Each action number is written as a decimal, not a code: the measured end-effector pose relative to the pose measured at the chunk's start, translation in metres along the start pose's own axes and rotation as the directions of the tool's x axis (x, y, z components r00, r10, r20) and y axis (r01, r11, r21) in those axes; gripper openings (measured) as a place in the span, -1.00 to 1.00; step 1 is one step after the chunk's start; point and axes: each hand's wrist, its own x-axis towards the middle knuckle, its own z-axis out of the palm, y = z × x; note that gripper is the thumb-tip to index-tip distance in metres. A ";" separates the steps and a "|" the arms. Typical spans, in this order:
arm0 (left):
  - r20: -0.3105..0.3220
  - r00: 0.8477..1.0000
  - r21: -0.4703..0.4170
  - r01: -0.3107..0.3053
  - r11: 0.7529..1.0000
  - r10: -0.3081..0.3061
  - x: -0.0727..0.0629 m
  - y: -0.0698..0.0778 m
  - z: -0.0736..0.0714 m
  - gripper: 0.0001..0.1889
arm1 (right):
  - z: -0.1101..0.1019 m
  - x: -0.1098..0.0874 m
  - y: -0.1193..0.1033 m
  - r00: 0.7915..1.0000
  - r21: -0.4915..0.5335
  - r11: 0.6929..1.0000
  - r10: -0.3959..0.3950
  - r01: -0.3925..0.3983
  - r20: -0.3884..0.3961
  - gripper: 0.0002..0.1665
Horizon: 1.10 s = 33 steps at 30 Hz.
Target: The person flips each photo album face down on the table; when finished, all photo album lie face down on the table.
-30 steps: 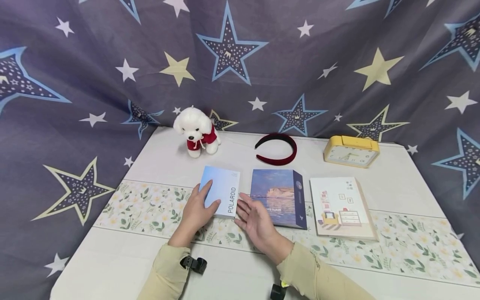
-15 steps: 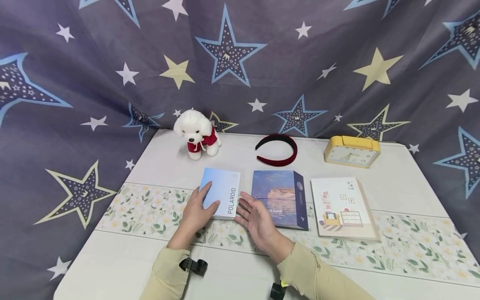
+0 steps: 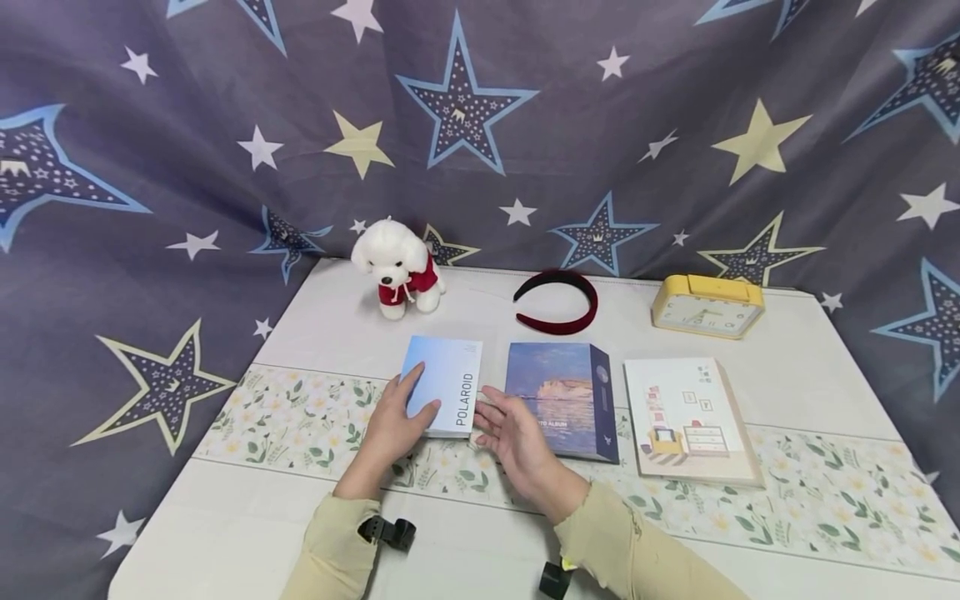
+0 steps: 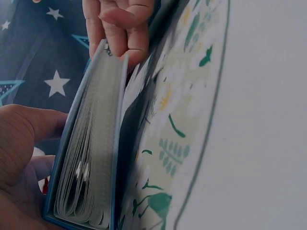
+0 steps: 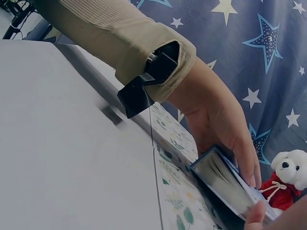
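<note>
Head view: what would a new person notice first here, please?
Both hands meet at the pale blue Polaroid album near the table's front: the left hand grips and tilts its near end up, and the right hand is open beside it. Behind stand a white toy dog and a yellow clock.

Bright even head view, dim wrist views

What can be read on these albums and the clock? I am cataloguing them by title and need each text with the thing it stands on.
"POLAROID": along the spine edge of the light blue album that the left hand grips.
"...TO ALBUM": on the cover of the seascape album; its first letters are hidden behind the right hand.
Round emblem on the seascape album's dark spine: too small to read.
Yellow clock face: numerals too small.
Illustrated-room album: no legible text.
</note>
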 end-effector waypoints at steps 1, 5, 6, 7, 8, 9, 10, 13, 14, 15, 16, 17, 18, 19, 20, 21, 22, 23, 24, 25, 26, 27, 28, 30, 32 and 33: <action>-0.001 1.000 0.001 -0.005 1.000 0.005 0.000 0.000 0.000 -0.27 | 0.000 0.000 0.000 1.000 -0.002 1.000 0.002 -0.002 0.000 -0.18; -0.006 1.000 0.019 -0.028 0.999 0.028 -0.001 -0.001 0.001 -0.25 | 0.000 0.000 -0.002 1.000 -0.014 1.000 0.003 -0.003 -0.006 -0.18; -0.007 0.999 0.027 -0.033 0.999 0.033 -0.001 -0.001 0.002 -0.25 | 0.000 0.000 -0.002 1.000 -0.019 1.000 0.002 -0.002 -0.011 -0.19; -0.009 0.999 0.035 -0.038 0.999 0.039 -0.001 0.000 0.002 -0.24 | 0.000 0.000 -0.003 1.000 -0.023 1.000 0.002 -0.002 -0.016 -0.19; -0.011 0.999 0.041 -0.043 0.998 0.043 -0.002 0.000 0.003 -0.23 | 0.001 0.000 -0.003 1.000 -0.028 1.000 0.003 -0.004 -0.023 -0.20; -0.012 0.999 0.043 -0.046 0.998 0.046 -0.002 0.000 0.003 -0.23 | 0.001 0.000 -0.004 1.000 -0.034 0.999 0.003 -0.004 -0.028 -0.20; -0.014 0.999 0.045 -0.049 0.998 0.050 -0.003 0.000 0.004 -0.22 | 0.001 0.000 -0.004 0.999 -0.037 0.999 0.005 -0.006 -0.035 -0.21; -0.016 0.998 0.035 -0.066 0.997 0.066 -0.004 0.003 0.006 -0.22 | 0.002 -0.002 -0.006 0.999 -0.054 0.998 0.004 -0.007 -0.044 -0.21; -0.014 0.997 0.036 -0.071 0.997 0.072 -0.005 0.004 0.006 -0.22 | 0.003 -0.002 -0.006 0.999 -0.065 0.998 0.003 -0.006 -0.047 -0.20; -0.013 0.997 0.034 -0.077 0.996 0.078 -0.005 0.005 0.007 -0.22 | 0.003 -0.003 -0.007 0.999 -0.077 0.997 -0.002 -0.002 -0.047 -0.19; -0.011 0.996 0.037 -0.084 0.996 0.085 -0.005 0.006 0.008 -0.21 | 0.004 -0.004 -0.007 0.999 -0.087 0.996 -0.005 0.001 -0.050 -0.19; -0.012 0.995 0.042 -0.094 0.995 0.095 -0.006 0.007 0.009 -0.21 | 0.005 -0.005 -0.008 0.999 -0.101 0.995 -0.012 0.007 -0.050 -0.17; -0.015 0.994 0.046 -0.104 0.993 0.105 -0.006 0.008 0.010 -0.21 | 0.006 -0.005 -0.008 0.998 -0.112 0.994 -0.015 0.009 -0.054 -0.17; -0.018 0.993 0.047 -0.112 0.993 0.113 -0.007 0.009 0.011 -0.21 | 0.006 -0.006 -0.009 0.998 -0.121 0.992 -0.021 0.014 -0.056 -0.17; -0.020 0.993 0.051 -0.116 0.992 0.117 -0.008 0.010 0.012 -0.21 | 0.006 -0.007 -0.009 0.998 -0.127 0.992 -0.028 0.020 -0.059 -0.17; -0.020 0.992 0.047 -0.121 0.992 0.122 -0.008 0.012 0.013 -0.21 | 0.007 -0.008 -0.010 0.998 -0.133 0.991 -0.036 0.028 -0.060 -0.17; -0.017 0.992 0.044 -0.123 0.991 0.124 -0.009 0.013 0.013 -0.20 | 0.007 -0.008 -0.011 0.997 -0.137 0.990 -0.041 0.033 -0.061 -0.18; -0.012 0.992 0.036 -0.123 0.992 0.124 -0.010 0.014 0.014 -0.20 | 0.007 -0.009 -0.012 0.997 -0.146 0.988 -0.051 0.043 -0.057 -0.19; -0.002 0.993 0.025 -0.119 0.993 0.119 -0.010 0.016 0.014 -0.20 | 0.007 -0.009 -0.013 0.997 -0.150 0.988 -0.058 0.049 -0.054 -0.20; 0.011 0.993 0.007 -0.115 0.993 0.115 -0.011 0.018 0.014 -0.19 | 0.007 -0.010 -0.014 0.997 -0.156 0.986 -0.068 0.060 -0.048 -0.21; 0.030 0.994 -0.014 -0.105 0.994 0.105 -0.011 0.019 0.015 -0.19 | 0.007 -0.010 -0.015 0.996 -0.161 0.984 -0.079 0.071 -0.044 -0.22; 0.050 0.994 -0.040 -0.095 0.995 0.097 -0.011 0.020 0.015 -0.19 | 0.008 -0.011 -0.016 0.995 -0.167 0.982 -0.093 0.086 -0.035 -0.23; 0.070 0.993 -0.071 -0.086 0.994 0.091 -0.011 0.021 0.015 -0.19 | 0.008 -0.011 -0.017 0.994 -0.172 0.980 -0.105 0.099 -0.028 -0.24; 0.115 0.990 -0.160 -0.065 0.985 0.084 -0.011 0.023 0.015 -0.19 | 0.008 -0.012 -0.019 0.992 -0.182 0.976 -0.125 0.120 -0.019 -0.25; 0.170 0.983 -0.255 -0.030 0.966 0.075 -0.011 0.023 0.015 -0.19 | 0.009 -0.013 -0.021 0.989 -0.195 0.971 -0.144 0.140 -0.007 -0.26; 0.195 0.978 -0.309 -0.017 0.951 0.081 -0.011 0.023 0.015 -0.20 | 0.009 -0.013 -0.021 0.988 -0.205 0.967 -0.153 0.150 0.001 -0.26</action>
